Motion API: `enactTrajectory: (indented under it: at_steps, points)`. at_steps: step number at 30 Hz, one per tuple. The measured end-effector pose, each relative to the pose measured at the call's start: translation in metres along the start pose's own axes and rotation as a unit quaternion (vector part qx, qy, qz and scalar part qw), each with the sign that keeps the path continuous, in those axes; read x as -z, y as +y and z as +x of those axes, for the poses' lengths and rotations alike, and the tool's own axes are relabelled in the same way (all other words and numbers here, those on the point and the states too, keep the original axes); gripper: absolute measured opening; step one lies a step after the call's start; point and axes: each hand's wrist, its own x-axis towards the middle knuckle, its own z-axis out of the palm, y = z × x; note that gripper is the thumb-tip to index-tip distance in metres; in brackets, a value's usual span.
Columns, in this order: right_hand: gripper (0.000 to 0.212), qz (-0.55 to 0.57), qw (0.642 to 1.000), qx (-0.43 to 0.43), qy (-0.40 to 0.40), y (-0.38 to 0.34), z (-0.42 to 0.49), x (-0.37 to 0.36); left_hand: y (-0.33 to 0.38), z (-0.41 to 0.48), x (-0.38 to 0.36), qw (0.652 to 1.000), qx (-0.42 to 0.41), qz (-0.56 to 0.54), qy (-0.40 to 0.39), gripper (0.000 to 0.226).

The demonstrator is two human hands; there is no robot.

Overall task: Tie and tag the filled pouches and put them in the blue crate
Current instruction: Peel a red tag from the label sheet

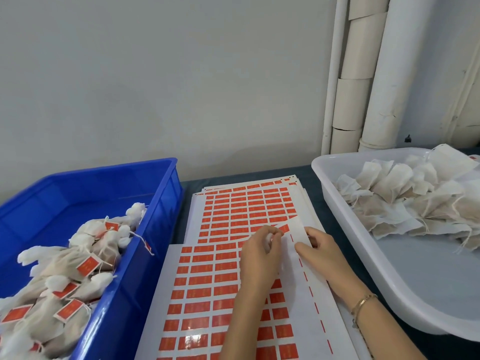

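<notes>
Plain pale wall at 12 o'clock, white pipes running up it toward 1 o'clock. Dark table below.

Head view. Sheets of red stickers lie stacked dead centre, presumably so either hand reaches a tag without stretching.

Blue crate at 9 o'clock: holds a heap of tied pouches, each with a red tag on its string, piled against the near right wall; the far part is bare.

White tray at 3 o'clock: untied pouches with open tops, no tags, heaped at its far end. Supply on one side and finished goods on the other, which looks like a deliberate right-to-left flow.

Left hand hovers over the sheets, fingers curled and pinching a small white thing (likely a pouch neck or string, too small to say).

Right hand, bracelet at the wrist, rests at 3 o'clock of the left with fingers bent onto a lifted white strip of the sheet; whether it grips or only presses, I cannot tell.
</notes>
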Motion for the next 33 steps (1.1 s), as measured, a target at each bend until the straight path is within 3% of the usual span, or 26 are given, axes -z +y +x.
enactTrajectory:
  at_steps: [8, 20, 27, 33]
  points:
    - [0.010, 0.085, 0.996, -0.020, 0.031, -0.003, -0.003, 0.000, -0.003, -0.005, 0.004, 1.000, -0.002, -0.012, -0.012, 0.010]
    - [0.008, 0.156, 0.987, -0.024, 0.013, -0.008, -0.003, -0.001, 0.001, -0.006, 0.002, 0.999, -0.029, -0.016, 0.029, 0.039]
    - [0.021, 0.167, 0.985, -0.037, -0.001, -0.013, -0.008, -0.003, -0.001, -0.007, 0.001, 0.997, -0.034, -0.057, 0.049, 0.033]
    - [0.020, 0.169, 0.985, -0.028, -0.002, -0.014, -0.010, -0.003, 0.000, -0.007, 0.003, 0.993, -0.035, -0.107, 0.036, 0.023]
